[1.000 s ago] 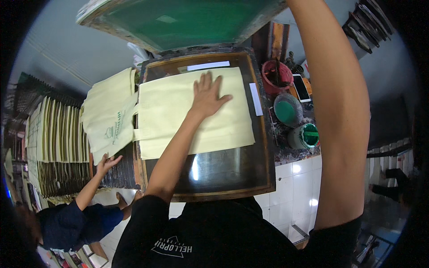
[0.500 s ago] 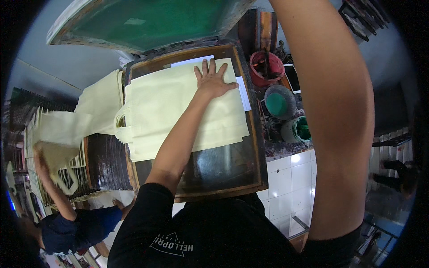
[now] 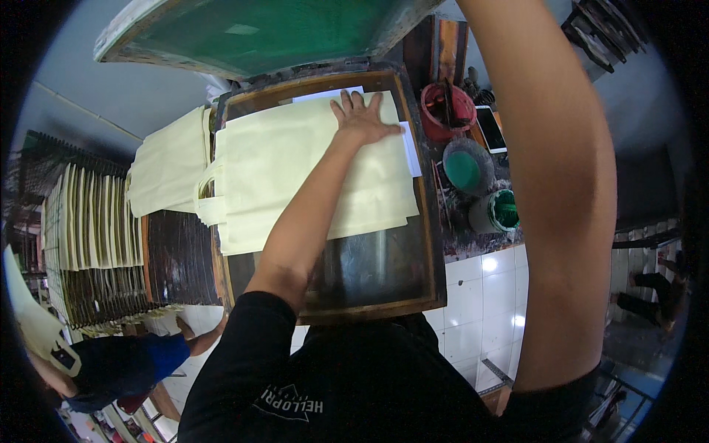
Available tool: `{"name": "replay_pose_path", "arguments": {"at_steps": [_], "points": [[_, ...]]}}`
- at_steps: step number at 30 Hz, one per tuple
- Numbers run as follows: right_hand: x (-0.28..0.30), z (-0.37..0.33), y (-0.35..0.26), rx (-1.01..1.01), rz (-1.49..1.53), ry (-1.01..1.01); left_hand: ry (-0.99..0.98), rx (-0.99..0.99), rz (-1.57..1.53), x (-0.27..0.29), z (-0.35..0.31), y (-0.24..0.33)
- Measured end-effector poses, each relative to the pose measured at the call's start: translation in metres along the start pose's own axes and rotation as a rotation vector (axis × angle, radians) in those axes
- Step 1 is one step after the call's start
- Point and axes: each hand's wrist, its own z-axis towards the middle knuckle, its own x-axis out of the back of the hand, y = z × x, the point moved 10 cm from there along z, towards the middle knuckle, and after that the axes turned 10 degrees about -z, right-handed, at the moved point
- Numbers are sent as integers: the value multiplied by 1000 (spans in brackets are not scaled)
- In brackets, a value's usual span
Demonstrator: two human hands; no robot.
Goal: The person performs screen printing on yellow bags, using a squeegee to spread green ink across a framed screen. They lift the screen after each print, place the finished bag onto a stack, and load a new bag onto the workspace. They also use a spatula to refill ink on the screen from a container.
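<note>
My left hand (image 3: 362, 122) lies flat on a pale cream tote bag (image 3: 288, 170), fingers spread near its far right corner. The bag rests on a framed glass-topped board (image 3: 354, 277), its handle (image 3: 210, 199) to the left. White slips (image 3: 410, 148) show at the bag's far and right edges. Above the board a printing screen (image 3: 251, 37) with green mesh stands raised and tilted. My right forearm (image 3: 554, 148) reaches up past the top edge of the view, so the right hand is out of sight.
More cream bags (image 3: 171, 159) lie left of the board, beside a rack (image 3: 96, 221) of hanging bags. A co-worker (image 3: 133, 362) holds a bag at lower left. To the right stand a red bucket (image 3: 447, 111), a green ink bowl (image 3: 463, 171), an ink tub (image 3: 496, 213) and a phone (image 3: 490, 129).
The co-worker's hand and bag have moved from the rack toward the lower left edge. My left hand stays flat on the tote bag; the view has shifted slightly.
</note>
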Motion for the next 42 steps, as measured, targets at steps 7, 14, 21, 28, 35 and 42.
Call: {"name": "replay_pose_path", "arguments": {"at_steps": [7, 14, 21, 28, 35, 42], "points": [[-11, -95, -33, -112, 208, -257, 393, -473, -1175, 146, -191, -21], [-55, -313, -89, -76, 421, -221, 138, 115, -1604, -5, -321, -121], [-112, -336, -118, 64, 219, -427, 82, 253, -1629, -60, -323, -144], [-93, -315, -111, 108, 309, -586, 59, 246, -1612, -57, -322, -146], [-90, -363, -146, 208, 189, -411, 52, 230, -1639, -58, -322, -142], [-221, -286, -78, 215, 129, -406, -22, 271, -1646, -63, -323, -148]]}}
